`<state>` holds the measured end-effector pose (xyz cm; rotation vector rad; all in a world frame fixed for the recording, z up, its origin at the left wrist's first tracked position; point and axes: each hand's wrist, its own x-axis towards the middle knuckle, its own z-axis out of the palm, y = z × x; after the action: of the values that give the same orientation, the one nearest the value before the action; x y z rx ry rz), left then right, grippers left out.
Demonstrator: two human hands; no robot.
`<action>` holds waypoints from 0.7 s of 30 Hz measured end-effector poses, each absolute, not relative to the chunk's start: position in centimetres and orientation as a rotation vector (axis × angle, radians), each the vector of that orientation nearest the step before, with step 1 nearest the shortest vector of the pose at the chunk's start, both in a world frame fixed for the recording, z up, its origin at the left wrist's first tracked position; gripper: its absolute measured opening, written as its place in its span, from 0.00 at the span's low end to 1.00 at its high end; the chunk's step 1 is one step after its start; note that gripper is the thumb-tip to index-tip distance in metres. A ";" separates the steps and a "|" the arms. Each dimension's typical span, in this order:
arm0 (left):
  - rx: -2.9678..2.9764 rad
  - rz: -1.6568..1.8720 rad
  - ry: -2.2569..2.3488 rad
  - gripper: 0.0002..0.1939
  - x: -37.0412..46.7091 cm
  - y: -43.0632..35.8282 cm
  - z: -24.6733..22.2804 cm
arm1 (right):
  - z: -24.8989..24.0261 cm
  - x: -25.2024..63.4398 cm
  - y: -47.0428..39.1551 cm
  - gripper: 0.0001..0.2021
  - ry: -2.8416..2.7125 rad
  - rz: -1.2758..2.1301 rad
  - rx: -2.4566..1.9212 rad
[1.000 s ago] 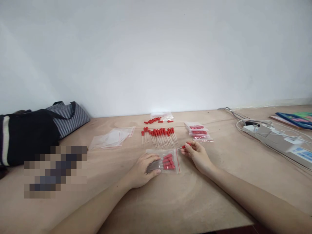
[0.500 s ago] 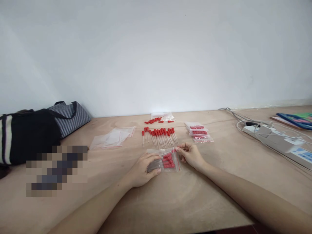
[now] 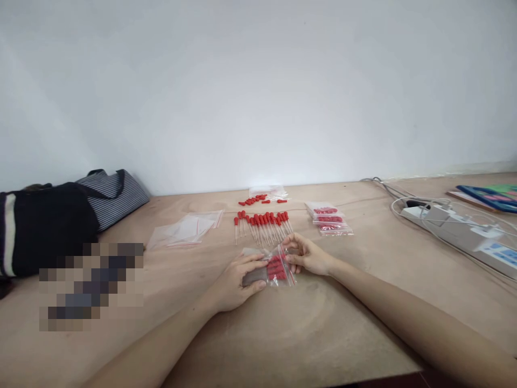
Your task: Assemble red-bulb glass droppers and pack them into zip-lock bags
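Note:
A clear zip bag (image 3: 260, 277) with several red-bulbed droppers (image 3: 277, 268) in it lies on the table in front of me. My left hand (image 3: 238, 280) rests over its left end, thumb and fingers apart, lightly pressing on the plastic. At the right end, near the bag's red-lined mouth, my right hand (image 3: 305, 256) has its fingers curled in and closed on the plastic; part of the bag's upper right corner is hidden behind them. Just beyond the bag, more droppers (image 3: 266, 221) are laid side by side, red bulbs facing away from me.
Empty zip bags (image 3: 188, 229) lie to the left. Several filled bags (image 3: 329, 219) are stacked at right. Loose red bulbs (image 3: 254, 200) sit farther back by another clear bag (image 3: 269, 192). A power strip (image 3: 456, 226) with cables is far right, cloth bags (image 3: 52, 226) far left.
My right hand has shifted left and in over the bag's mouth, where the red bulb near its fingertips now lies further in. My left hand stays nearly in place.

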<state>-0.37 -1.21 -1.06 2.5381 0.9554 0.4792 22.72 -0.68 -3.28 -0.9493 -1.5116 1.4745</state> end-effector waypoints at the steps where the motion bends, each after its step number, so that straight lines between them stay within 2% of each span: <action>1: 2.537 0.476 0.950 0.20 -0.4 -1.2 -1.1 | -3.1 22.7 -0.6 0.27 -1.507 1.480 -0.937; 3: 2.536 0.473 0.933 0.20 -0.4 -1.2 -1.2 | -2.9 22.7 -0.5 0.32 -1.553 1.498 -0.950; 9: 2.528 0.475 0.917 0.20 -0.5 -1.2 -1.1 | -3.2 22.5 0.3 0.20 -1.592 1.369 -1.136; 15: 2.490 0.499 0.909 0.19 -0.4 -1.4 -0.9 | -3.9 22.2 0.4 0.18 -1.465 1.256 -1.164; 21: 2.469 0.539 0.875 0.17 -0.5 -1.3 -1.1 | -3.5 23.0 0.4 0.19 -1.729 1.199 -1.005</action>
<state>-0.53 -1.32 -1.14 2.4691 0.8752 0.5386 22.97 0.37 -3.51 -1.0049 -1.7291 1.1994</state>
